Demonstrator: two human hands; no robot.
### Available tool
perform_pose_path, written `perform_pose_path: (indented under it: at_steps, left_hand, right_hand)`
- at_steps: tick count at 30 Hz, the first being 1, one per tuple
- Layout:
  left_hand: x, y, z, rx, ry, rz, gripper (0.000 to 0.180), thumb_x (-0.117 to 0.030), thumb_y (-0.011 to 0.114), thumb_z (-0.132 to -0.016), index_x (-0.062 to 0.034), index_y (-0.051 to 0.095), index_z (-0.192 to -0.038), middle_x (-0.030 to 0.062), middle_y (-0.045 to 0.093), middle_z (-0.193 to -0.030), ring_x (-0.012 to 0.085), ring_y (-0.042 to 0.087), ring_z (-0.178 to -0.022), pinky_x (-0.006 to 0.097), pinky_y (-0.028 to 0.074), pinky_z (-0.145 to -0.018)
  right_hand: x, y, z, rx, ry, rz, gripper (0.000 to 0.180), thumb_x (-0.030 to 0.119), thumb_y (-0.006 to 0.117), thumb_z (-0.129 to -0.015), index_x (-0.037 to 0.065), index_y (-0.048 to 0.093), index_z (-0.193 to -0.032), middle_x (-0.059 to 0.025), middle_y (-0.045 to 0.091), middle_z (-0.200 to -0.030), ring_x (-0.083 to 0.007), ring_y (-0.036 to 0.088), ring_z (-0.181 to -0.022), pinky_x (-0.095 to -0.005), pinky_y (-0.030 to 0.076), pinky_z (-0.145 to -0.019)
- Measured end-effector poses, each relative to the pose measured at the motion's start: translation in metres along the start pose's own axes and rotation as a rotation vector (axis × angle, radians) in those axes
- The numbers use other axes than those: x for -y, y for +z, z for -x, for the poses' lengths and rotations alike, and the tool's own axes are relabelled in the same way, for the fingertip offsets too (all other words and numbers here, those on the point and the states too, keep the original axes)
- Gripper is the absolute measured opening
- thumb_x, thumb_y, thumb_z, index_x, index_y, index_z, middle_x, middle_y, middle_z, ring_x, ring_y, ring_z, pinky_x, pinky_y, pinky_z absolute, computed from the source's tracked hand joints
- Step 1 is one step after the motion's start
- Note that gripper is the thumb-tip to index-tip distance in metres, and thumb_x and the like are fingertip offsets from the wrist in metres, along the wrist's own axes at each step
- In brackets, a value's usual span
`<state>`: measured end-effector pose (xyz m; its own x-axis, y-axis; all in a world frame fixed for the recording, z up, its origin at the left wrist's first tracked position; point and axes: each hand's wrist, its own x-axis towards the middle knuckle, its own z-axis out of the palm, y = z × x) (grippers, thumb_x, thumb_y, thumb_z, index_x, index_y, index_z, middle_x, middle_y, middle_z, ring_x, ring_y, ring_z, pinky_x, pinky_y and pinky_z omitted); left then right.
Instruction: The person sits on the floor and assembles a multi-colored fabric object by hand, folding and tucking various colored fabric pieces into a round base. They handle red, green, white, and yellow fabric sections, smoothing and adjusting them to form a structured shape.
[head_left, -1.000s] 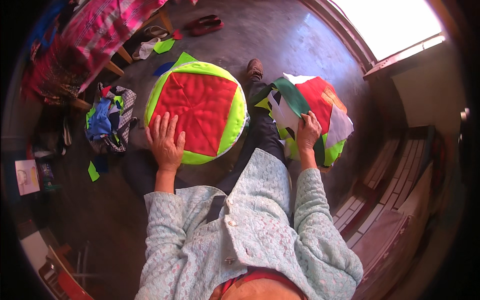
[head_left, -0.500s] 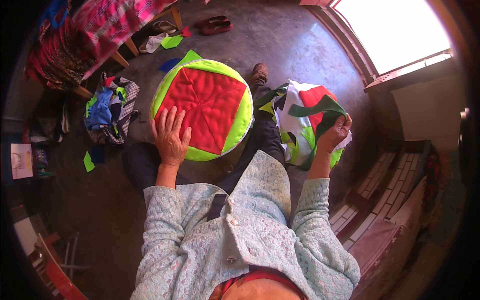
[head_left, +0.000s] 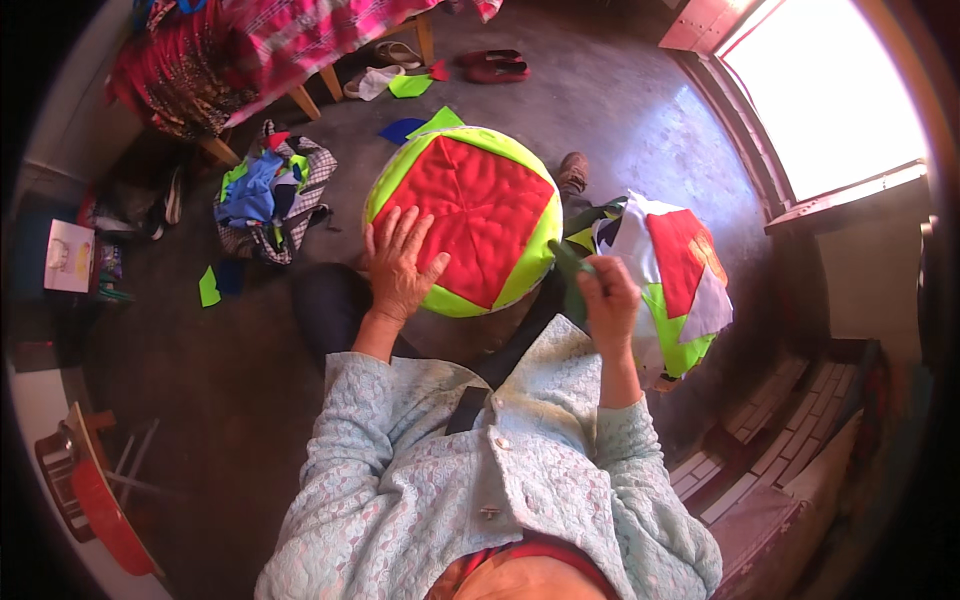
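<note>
In front of me is a round cushion or padded stool top (head_left: 490, 215), with a red square centre and lime-green edges. My left hand (head_left: 402, 268) rests flat on its lower left part, fingers spread. Close to the cushion's right edge, my right hand (head_left: 612, 300) pinches a dark green fabric strip (head_left: 570, 270), which hangs partly hidden behind the fingers. Just beyond that hand, on the right, a bulging bundle of white, red, lime and lilac cloth pieces (head_left: 675, 265) sits on the floor.
A checked bag of fabric scraps (head_left: 262, 195) stands at left, near a lime scrap (head_left: 209, 287) on the floor. Shoes (head_left: 495, 67) lie by a bed or bench with a pink cover (head_left: 270, 50). A bright doorway (head_left: 830, 90) is at far right, a red chair (head_left: 110, 510) at lower left.
My right hand has moved left with the green strip, from over the cloth bundle to beside the cushion. My left hand stays on the cushion. The whole view has shifted a little.
</note>
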<state>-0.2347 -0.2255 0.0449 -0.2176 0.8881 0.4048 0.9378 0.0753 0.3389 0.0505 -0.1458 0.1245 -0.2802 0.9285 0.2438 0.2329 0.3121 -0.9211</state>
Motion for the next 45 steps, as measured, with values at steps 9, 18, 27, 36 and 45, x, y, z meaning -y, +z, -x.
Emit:
perform_pose_path:
  at_steps: [9,18,27,36,45]
  left_hand:
    - [-0.083,-0.059,0.014,0.495,0.009,0.943,0.07,-0.026,0.083,-0.072,-0.007,0.055,-0.133,0.0095,0.06,-0.128,0.0226,0.054,-0.122,0.036,0.038,-0.104]
    - [-0.074,-0.055,0.028,0.486,-0.351,1.067,0.019,-0.003,0.063,-0.083,-0.0007,0.066,-0.102,-0.0013,0.065,-0.082,0.0031,0.055,-0.079,0.022,0.047,-0.073]
    - [-0.056,-0.073,0.03,0.239,-0.304,0.923,0.016,-0.012,0.064,-0.087,-0.0005,0.065,-0.097,0.004,0.066,-0.077,0.0066,0.06,-0.075,0.025,0.048,-0.069]
    - [-0.024,-0.082,0.046,-0.017,-0.288,0.609,0.015,0.001,0.064,-0.081,-0.0009,0.065,-0.097,0.0091,0.068,-0.083,0.0182,0.066,-0.078,0.03,0.05,-0.072]
    - [-0.002,-0.079,0.046,-0.17,-0.147,0.142,0.027,0.005,0.065,-0.066,-0.0083,0.062,-0.09,0.0088,0.063,-0.081,0.0309,0.062,-0.08,0.041,0.049,-0.075]
  right_hand:
    - [0.02,0.049,0.033,0.576,-0.002,0.033,0.017,0.009,0.069,-0.085,0.005,0.065,-0.101,-0.014,0.065,-0.073,-0.0232,0.065,-0.061,-0.0312,0.049,-0.057]
    - [0.008,0.039,0.029,0.565,-0.03,0.163,0.031,0.001,0.067,-0.073,0.007,0.064,-0.103,-0.0112,0.07,-0.088,-0.0292,0.069,-0.078,-0.0346,0.054,-0.068]
    - [-0.031,0.028,0.034,0.374,-0.044,0.472,0.033,-0.005,0.069,-0.066,0.008,0.063,-0.097,-0.0096,0.069,-0.091,-0.0296,0.068,-0.086,-0.0362,0.053,-0.072]
    - [-0.065,-0.002,0.033,0.249,0.06,0.497,0.024,0.003,0.068,-0.076,0.01,0.064,-0.099,-0.0104,0.069,-0.09,-0.0318,0.067,-0.084,-0.0386,0.051,-0.071]
    - [-0.074,-0.023,0.027,0.296,0.191,0.366,0.02,-0.002,0.066,-0.078,0.003,0.067,-0.098,-0.0064,0.069,-0.08,-0.0137,0.065,-0.073,-0.0268,0.05,-0.071]
